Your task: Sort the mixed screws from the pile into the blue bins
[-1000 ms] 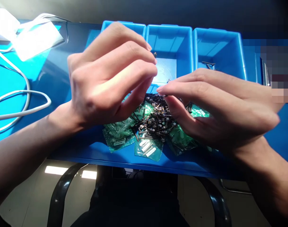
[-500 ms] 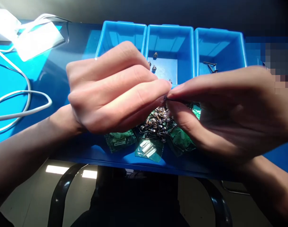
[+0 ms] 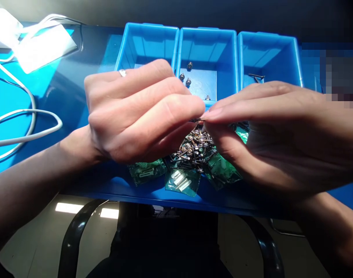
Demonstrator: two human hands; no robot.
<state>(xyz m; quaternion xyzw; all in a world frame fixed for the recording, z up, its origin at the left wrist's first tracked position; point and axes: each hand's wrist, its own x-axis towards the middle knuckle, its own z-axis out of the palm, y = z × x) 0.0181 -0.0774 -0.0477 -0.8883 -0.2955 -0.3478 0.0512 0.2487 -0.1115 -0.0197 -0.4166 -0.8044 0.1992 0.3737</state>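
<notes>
My left hand (image 3: 144, 116) and my right hand (image 3: 283, 131) meet fingertip to fingertip above the table. Both are closed in a pinch on a thin, dark screw (image 3: 197, 120), mostly hidden by the fingers. Beneath them lies a heap of loose screws (image 3: 195, 148), many with hex heads. Around the heap's near side are green-tinted plastic bags: one at the left (image 3: 147, 172), one in the middle with white plugs (image 3: 182, 181), and one at the right (image 3: 222, 170), partly behind my right hand.
Three blue bins stand in a row at the back: left bin (image 3: 150, 26), middle bin (image 3: 208, 31), right bin (image 3: 269, 35). Several screws (image 3: 188, 82) lie in the middle one, dark screws (image 3: 255, 77) in the right. White cables (image 3: 34, 116) and a white block (image 3: 46, 46) occupy the left.
Both hands remain pinched together, with small shifts of the fingers. A bit more of the screw shows between the fingertips. The view has shifted slightly.
</notes>
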